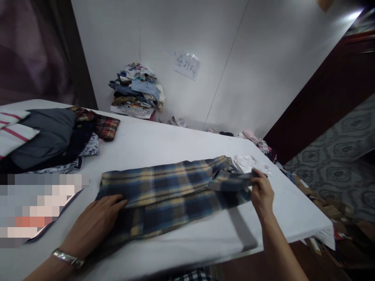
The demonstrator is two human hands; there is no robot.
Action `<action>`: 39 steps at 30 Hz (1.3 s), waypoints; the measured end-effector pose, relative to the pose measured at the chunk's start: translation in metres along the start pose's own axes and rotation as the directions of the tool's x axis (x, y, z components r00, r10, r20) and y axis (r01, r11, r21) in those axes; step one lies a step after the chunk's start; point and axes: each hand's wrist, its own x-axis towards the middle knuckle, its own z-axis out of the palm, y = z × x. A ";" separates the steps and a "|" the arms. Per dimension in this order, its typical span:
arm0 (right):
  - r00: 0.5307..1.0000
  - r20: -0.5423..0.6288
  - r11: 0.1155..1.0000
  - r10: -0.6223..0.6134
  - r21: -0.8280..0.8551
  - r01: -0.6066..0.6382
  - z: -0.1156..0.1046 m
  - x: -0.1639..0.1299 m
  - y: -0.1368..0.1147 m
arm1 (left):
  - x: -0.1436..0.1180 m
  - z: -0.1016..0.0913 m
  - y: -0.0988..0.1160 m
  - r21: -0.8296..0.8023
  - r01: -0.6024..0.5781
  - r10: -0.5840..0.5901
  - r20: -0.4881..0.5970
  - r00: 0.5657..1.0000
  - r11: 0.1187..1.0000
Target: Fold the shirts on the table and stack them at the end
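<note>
Fingers of right hand clamped on plaid garment, left hand resting there, fingers slightly apart

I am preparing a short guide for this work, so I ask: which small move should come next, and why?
Probably the right hand should lay the raised flap flat onto the plaid garment, because it holds the flap's end above the table, while the left hand rests on the garment's other end.
</note>
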 end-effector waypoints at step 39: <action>0.735 0.677 0.985 0.030 -0.145 0.093 0.192 0.073 0.027 | 0.111 -0.049 -0.019 -0.783 0.460 -0.421 0.281 0.863 0.419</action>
